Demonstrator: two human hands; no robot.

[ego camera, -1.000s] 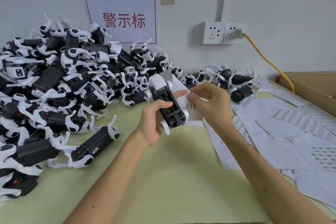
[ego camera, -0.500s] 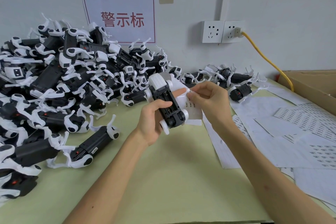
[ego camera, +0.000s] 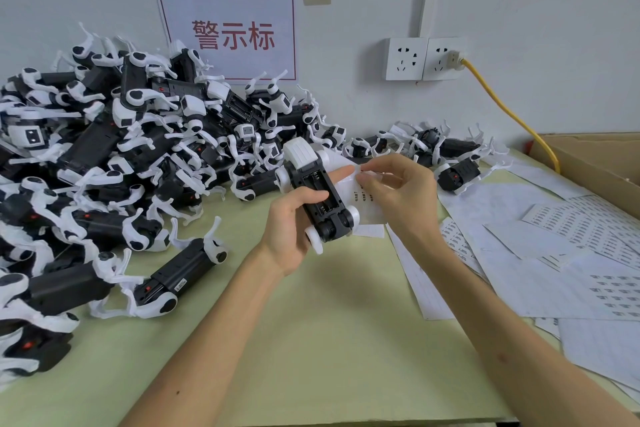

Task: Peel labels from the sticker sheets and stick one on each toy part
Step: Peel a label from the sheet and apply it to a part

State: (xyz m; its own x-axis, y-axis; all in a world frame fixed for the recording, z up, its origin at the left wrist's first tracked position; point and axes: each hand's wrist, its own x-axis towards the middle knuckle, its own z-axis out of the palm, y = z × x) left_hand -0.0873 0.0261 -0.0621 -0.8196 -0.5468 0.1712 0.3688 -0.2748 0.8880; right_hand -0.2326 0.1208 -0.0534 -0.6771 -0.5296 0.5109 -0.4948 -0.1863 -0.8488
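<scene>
The left hand (ego camera: 292,232) grips a toy part (ego camera: 317,198) above the bench (ego camera: 311,340), underside up, likely to present it for a label. The right hand (ego camera: 405,194) pinches the small sticker sheet (ego camera: 367,210) just beside it with its fingers (ego camera: 375,179), apparently peeling one.

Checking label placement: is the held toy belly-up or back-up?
Belly-up: the toy in the left hand shows its black underside and battery bay.

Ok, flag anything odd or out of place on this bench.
Nothing damaged or spilled. The toy parts lie in a tangled heap on the left; sticker sheets overlap on the right. The left hand grips one toy part, the right hand pinches a sheet.
</scene>
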